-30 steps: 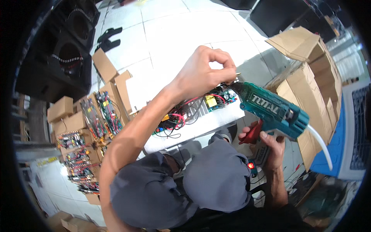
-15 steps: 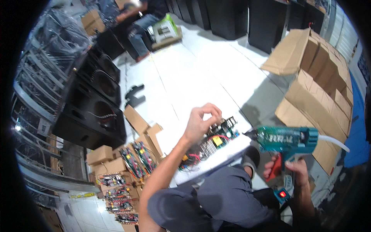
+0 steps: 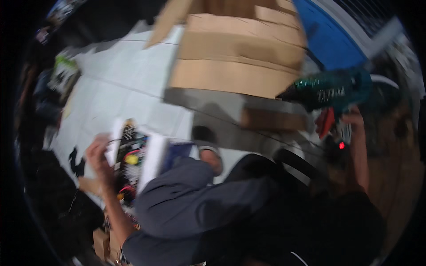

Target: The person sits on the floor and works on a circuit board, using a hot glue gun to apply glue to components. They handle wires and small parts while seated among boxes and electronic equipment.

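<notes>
My right hand [image 3: 353, 119] is wrapped round the handle of a green hot glue gun [image 3: 328, 91] with a red trigger, a dark nozzle and a white glue stick out of its back. The nozzle points left, near the cardboard box. At the left, my left hand [image 3: 98, 155] is beside a circuit board [image 3: 128, 142] with a yellow part and red wires. A thin dark wire runs between hand and board, but blur hides whether the fingers grip it. Under the board is a white slab [image 3: 153, 155], close to my knee.
A large open cardboard box [image 3: 239, 48] stands ahead, with a blue sheet [image 3: 330, 35] to its right. A flat brown piece [image 3: 273, 119] lies before it. Black speaker cabinets [image 3: 57, 190] are at the left. Small cartons [image 3: 101, 244] sit at lower left.
The view has swung to the right, bringing the box ahead of me. The glue gun is now farther from the board, up at the right. My left hand has moved to the board's left side.
</notes>
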`<state>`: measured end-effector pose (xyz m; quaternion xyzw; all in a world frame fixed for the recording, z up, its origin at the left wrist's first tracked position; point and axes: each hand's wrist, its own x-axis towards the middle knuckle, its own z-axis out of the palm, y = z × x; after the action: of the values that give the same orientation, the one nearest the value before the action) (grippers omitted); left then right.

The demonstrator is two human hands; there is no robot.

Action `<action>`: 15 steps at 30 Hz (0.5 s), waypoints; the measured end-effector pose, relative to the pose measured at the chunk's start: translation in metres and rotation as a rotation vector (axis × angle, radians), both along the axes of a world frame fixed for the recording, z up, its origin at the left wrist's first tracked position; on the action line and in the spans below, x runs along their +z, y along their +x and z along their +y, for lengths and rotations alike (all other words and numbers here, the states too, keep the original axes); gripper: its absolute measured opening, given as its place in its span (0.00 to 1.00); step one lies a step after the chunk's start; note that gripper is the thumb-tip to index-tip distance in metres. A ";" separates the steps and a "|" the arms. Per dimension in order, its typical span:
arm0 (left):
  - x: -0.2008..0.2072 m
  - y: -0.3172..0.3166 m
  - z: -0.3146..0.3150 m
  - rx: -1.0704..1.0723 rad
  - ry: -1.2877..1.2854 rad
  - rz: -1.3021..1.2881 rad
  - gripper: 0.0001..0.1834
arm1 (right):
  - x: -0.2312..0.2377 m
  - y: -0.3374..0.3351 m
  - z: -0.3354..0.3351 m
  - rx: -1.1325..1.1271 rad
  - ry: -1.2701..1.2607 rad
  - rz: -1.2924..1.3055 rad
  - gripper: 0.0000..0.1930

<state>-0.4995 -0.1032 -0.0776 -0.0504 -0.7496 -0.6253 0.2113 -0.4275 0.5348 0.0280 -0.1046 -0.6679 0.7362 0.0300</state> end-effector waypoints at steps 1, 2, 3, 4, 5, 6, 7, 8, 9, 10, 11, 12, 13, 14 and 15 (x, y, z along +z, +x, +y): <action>0.006 -0.001 -0.010 -0.050 0.023 -0.040 0.11 | 0.014 -0.002 0.018 0.144 -0.050 -0.059 0.30; 0.002 0.000 -0.012 -0.051 0.087 -0.082 0.13 | 0.027 0.004 0.031 0.295 -0.106 -0.123 0.29; 0.008 0.009 -0.011 -0.049 0.110 -0.078 0.13 | 0.033 0.012 0.041 0.273 -0.121 -0.104 0.29; 0.017 0.007 -0.014 -0.094 0.035 -0.079 0.13 | 0.024 0.023 0.056 0.241 -0.173 -0.087 0.30; 0.023 0.010 -0.015 -0.050 -0.004 -0.127 0.13 | 0.014 0.029 0.070 0.218 -0.221 -0.071 0.30; 0.026 0.002 -0.007 -0.035 -0.044 -0.178 0.13 | 0.005 0.042 0.077 0.140 -0.214 -0.074 0.31; 0.036 0.003 -0.002 -0.048 -0.112 -0.232 0.13 | 0.001 0.052 0.080 0.077 -0.207 -0.071 0.31; 0.037 0.005 -0.002 -0.061 -0.166 -0.290 0.13 | -0.002 0.060 0.079 0.017 -0.186 -0.075 0.32; 0.039 0.007 -0.001 -0.069 -0.222 -0.347 0.13 | -0.007 0.065 0.079 -0.023 -0.198 -0.096 0.31; 0.041 0.010 0.001 -0.092 -0.271 -0.332 0.12 | -0.011 0.070 0.079 -0.046 -0.177 -0.138 0.31; 0.039 0.015 -0.008 -0.077 -0.309 -0.332 0.10 | -0.023 0.070 0.083 -0.055 -0.167 -0.182 0.31; 0.037 0.018 -0.016 -0.062 -0.348 -0.333 0.09 | -0.036 0.070 0.086 -0.065 -0.158 -0.225 0.31; 0.036 0.021 -0.013 -0.035 -0.327 -0.339 0.08 | -0.046 0.070 0.089 -0.073 -0.175 -0.266 0.29; 0.040 0.021 -0.014 -0.035 -0.362 -0.385 0.08 | -0.059 0.067 0.092 -0.075 -0.147 -0.339 0.27; 0.044 0.023 -0.013 -0.016 -0.406 -0.405 0.08 | -0.072 0.063 0.096 -0.078 -0.120 -0.412 0.25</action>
<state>-0.4770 -0.1166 -0.0340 0.0282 -0.8858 -0.4616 0.0378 -0.3640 0.6312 -0.0440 -0.2801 -0.6102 0.7362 -0.0849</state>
